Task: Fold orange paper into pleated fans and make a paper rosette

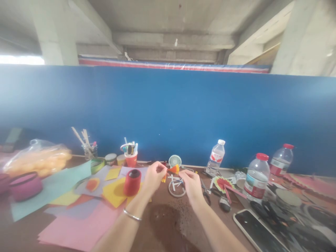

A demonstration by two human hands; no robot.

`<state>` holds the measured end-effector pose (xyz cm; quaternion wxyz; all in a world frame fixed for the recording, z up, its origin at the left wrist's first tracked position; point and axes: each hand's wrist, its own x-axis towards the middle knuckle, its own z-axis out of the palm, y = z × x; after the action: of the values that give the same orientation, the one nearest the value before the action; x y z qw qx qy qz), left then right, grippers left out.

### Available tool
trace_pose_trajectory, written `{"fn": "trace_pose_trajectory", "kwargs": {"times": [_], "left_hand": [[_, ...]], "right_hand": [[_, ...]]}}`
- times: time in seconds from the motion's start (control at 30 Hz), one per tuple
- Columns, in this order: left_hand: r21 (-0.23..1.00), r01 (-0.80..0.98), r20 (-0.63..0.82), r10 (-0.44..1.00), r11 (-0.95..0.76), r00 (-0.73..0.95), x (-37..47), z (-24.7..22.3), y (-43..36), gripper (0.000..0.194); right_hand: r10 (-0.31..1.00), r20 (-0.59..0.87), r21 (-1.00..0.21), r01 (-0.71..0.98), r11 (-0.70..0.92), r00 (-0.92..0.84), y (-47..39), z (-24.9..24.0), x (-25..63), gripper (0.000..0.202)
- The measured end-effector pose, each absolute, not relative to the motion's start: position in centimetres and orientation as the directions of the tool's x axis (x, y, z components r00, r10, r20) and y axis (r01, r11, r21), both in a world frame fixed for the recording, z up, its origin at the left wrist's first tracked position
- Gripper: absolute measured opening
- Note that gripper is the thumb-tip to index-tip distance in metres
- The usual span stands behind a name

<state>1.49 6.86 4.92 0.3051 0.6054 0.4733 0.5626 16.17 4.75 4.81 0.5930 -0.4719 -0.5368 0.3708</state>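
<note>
A small orange-and-yellow folded paper piece [174,169] is raised above the table between my two hands. My left hand [154,175] pinches its reddish left end, and orange strips hang beneath those fingertips. My right hand [192,183] has its thumb and fingers together close to the yellow end; whatever sits between them is too small to make out. Below the hands lies a ring [177,194] with white strips across it. Behind the paper piece stands a small pale green round fan [175,161]. Scissors [206,192] rest beside my right hand.
Left of my arms are a red thread spool [132,182], coloured paper sheets [81,224] and a cup of tools [131,160]. To the right are water bottles [256,178], a paper fan [224,183] and a phone [258,231]. A blue panel [168,112] closes off the back.
</note>
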Motion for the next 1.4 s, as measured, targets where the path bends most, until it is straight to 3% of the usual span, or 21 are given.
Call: {"fn": "trace_pose_trajectory", "kwargs": {"times": [0.2, 0.43, 0.83, 1.03, 1.4], "left_hand": [[0.899, 0.209, 0.387, 0.921, -0.386, 0.034, 2.0, 5.4, 6.4, 0.008], [0.898, 0.218, 0.373, 0.924, -0.383, 0.088, 2.4, 5.2, 6.5, 0.009], [0.937, 0.133, 0.302, 0.94, -0.323, 0.157, 3.0, 3.5, 7.0, 0.007], [0.975, -0.025, 0.221, 0.967, -0.22, 0.127, 3.3, 2.7, 6.9, 0.009], [0.869, -0.479, 0.178, 0.981, -0.119, 0.078, 3.3, 3.7, 6.6, 0.024]], "right_hand": [[0.945, 0.267, -0.964, 0.069, 0.258, 0.191, 5.5, 5.1, 17.4, 0.022], [0.941, 0.272, -0.951, 0.204, 0.232, 0.2, 6.1, 5.6, 19.0, 0.019], [0.935, 0.342, -0.891, 0.346, 0.294, 0.089, 4.6, 6.7, 17.4, 0.023], [0.919, 0.387, -0.822, 0.477, 0.31, 0.071, 4.0, 6.6, 16.6, 0.023], [0.879, 0.472, -0.816, 0.409, 0.409, 0.062, 2.6, 7.0, 15.8, 0.023]]}}
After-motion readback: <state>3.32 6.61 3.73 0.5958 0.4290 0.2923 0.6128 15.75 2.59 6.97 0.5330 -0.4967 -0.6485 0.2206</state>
